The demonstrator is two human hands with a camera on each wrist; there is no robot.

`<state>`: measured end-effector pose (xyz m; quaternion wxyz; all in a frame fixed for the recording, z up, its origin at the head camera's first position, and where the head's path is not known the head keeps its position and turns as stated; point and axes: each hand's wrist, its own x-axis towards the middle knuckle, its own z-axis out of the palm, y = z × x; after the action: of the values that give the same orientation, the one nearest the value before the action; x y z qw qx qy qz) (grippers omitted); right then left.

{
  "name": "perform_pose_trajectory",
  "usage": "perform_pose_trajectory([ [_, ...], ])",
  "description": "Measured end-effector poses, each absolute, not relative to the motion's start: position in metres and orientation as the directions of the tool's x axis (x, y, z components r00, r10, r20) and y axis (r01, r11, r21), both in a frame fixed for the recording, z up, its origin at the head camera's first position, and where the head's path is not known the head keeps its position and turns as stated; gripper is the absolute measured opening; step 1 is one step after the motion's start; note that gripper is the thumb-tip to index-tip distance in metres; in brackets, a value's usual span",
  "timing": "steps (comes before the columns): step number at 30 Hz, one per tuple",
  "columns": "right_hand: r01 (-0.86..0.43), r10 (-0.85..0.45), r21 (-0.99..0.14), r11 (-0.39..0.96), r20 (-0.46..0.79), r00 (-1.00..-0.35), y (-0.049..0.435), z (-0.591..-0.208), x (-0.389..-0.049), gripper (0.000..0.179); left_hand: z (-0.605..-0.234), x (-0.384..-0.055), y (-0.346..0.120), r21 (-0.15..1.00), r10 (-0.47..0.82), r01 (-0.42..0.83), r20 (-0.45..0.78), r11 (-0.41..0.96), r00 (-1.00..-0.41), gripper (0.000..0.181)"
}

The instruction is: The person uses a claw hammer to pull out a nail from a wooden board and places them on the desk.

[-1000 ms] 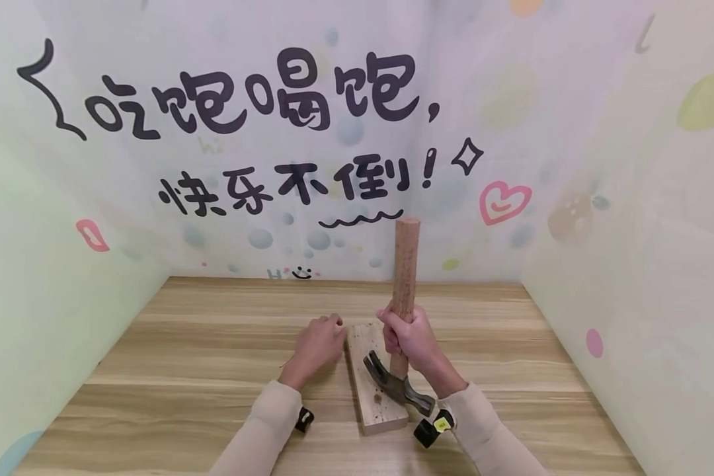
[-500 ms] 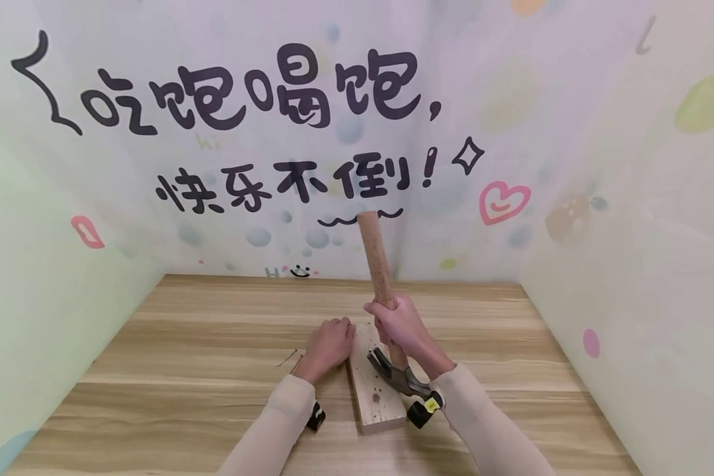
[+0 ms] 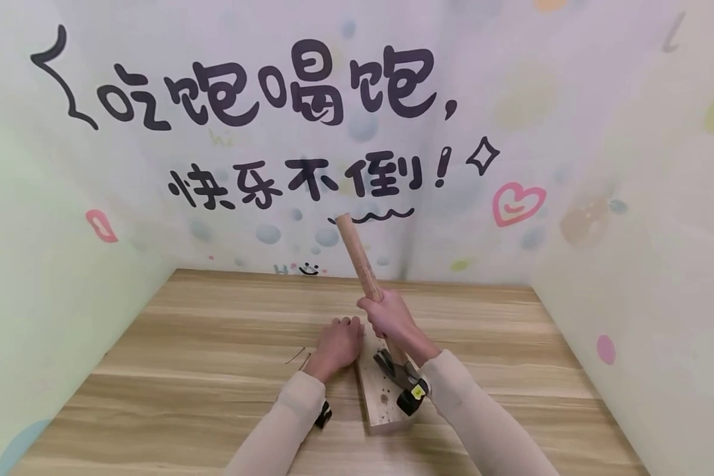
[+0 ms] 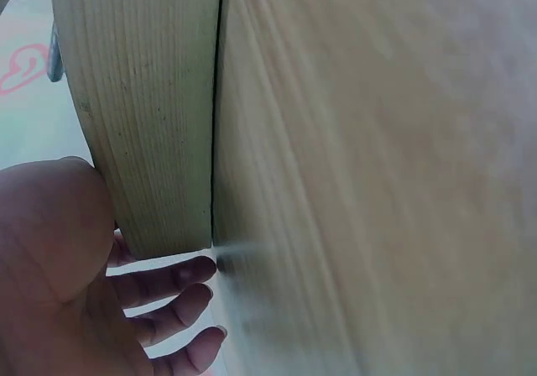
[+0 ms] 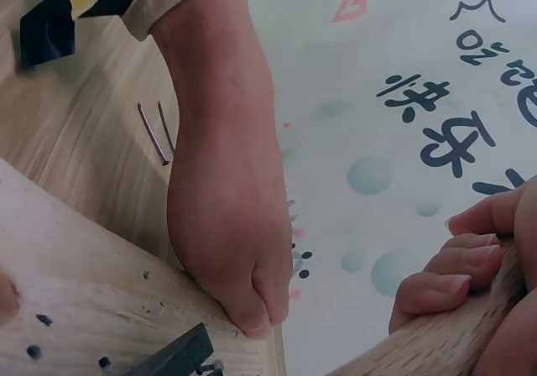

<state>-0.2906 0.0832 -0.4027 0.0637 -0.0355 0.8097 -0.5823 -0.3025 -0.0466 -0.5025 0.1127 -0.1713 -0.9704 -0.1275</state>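
My right hand (image 3: 389,316) grips the wooden handle of a claw hammer (image 3: 357,254). The handle leans up and leftward, and the metal head sits low over a pale wooden block (image 3: 373,404). In the right wrist view, the claw's tip lies right beside a nail (image 5: 211,366) at the block. My left hand (image 3: 342,344) holds the far end of this block. Seen from the left wrist, its fingers (image 4: 180,309) bend around the block's end, with the base of the thumb against its edge. Dark holes and a brown knot mark the block's upper face.
Two loose nails (image 5: 153,133) lie on the wood-grain table (image 3: 226,330), left of the left hand. White printed walls (image 3: 262,165) enclose the table at the back and on both sides. A black camera mount with a yellow label (image 3: 414,395) is worn at the right wrist.
My right hand has tipped the hammer handle from upright to leaning left, with the claw shifting to the block's middle. The left hand has moved onto the block's far end.
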Motion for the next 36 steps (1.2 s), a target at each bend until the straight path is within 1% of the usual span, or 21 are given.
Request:
perform_pose_trajectory([
  [6, 0.026, -0.093, -0.931, 0.363, -0.064, -0.994, 0.078, -0.404, -0.304, 0.020, -0.506, -0.303, -0.045, 0.205, 0.313, 0.391, 0.328, 0.897, -0.891, 0.021],
  [11, 0.021, -0.092, -0.927, 0.374, -0.059, -0.994, 0.075, -0.405, -0.314, 0.018, -0.508, -0.303, -0.041, 0.203, 0.307, 0.387, 0.336, 0.899, -0.890, 0.022],
  [17, 0.036, -0.063, -0.942, 0.334, -0.060, -0.996, 0.076, -0.407, -0.314, 0.022, -0.506, -0.301, -0.038, 0.189, 0.303, 0.376, 0.325, 0.907, -0.896, 0.023],
  [21, -0.003, -0.070, -0.955, 0.297, -0.019, -0.997, 0.077, -0.407, -0.312, 0.026, -0.501, -0.300, -0.040, 0.166, 0.283, 0.348, 0.321, 0.923, -0.904, 0.020],
  [29, -0.053, -0.063, -0.965, 0.255, 0.038, -0.997, 0.077, -0.408, -0.305, 0.025, -0.495, -0.299, -0.042, 0.173, 0.247, 0.289, 0.229, 0.942, -0.942, 0.025],
  [32, -0.072, -0.070, -0.972, 0.224, 0.057, -0.996, 0.080, -0.410, -0.302, 0.025, -0.496, -0.299, -0.042, 0.202, 0.234, 0.274, 0.202, 0.940, -0.951, 0.026],
  [36, -0.119, -0.083, -0.979, 0.167, 0.106, -0.991, 0.084, -0.413, -0.295, 0.024, -0.495, -0.300, -0.043, 0.248, 0.218, 0.244, 0.129, 0.938, -0.968, 0.029],
])
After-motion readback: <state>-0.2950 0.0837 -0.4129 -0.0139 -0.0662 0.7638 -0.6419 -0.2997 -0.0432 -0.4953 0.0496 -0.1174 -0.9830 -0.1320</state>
